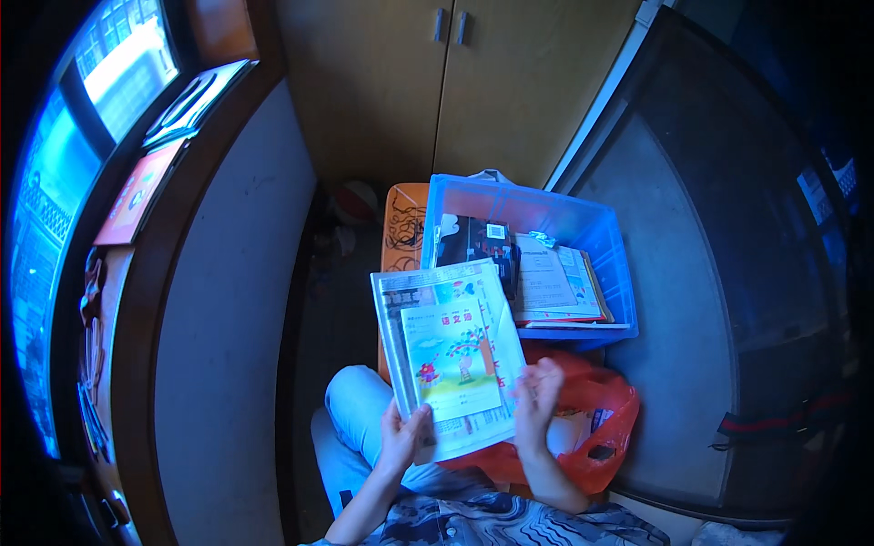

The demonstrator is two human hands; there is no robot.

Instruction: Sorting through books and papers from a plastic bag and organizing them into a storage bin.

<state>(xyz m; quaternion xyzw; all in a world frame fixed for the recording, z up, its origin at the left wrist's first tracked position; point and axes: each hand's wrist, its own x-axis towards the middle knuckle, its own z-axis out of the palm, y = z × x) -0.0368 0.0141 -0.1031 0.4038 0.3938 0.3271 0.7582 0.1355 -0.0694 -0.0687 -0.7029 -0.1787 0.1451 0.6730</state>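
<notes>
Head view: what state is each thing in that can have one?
Large rectangular printed white papers: held, partly covered.
Small rectangular paper notebook with colourful tree cover: closed, lying on the papers.
Left hand: gripping the papers' lower-left edge.
Right hand: by their right edge; contact unclear.
Translucent blue rectangular plastic box: open-topped, partly filled.
Red plastic bag: slack, creased, not empty.
Tan wooden cabinet doors: shut.

Strong bluish light from glass window point(127, 73), upper left, panes washed out; white illustrated paper booklet point(452, 362), centre, bright and fairly sharp; dim floor point(339, 300), left of centre, deep in shadow; dark grey panel point(678, 291), right, murky; fisheye curving brown wooden ledge point(202, 162), left; black vignetting in corners; bare right hand point(537, 400) slightly blurred
</notes>
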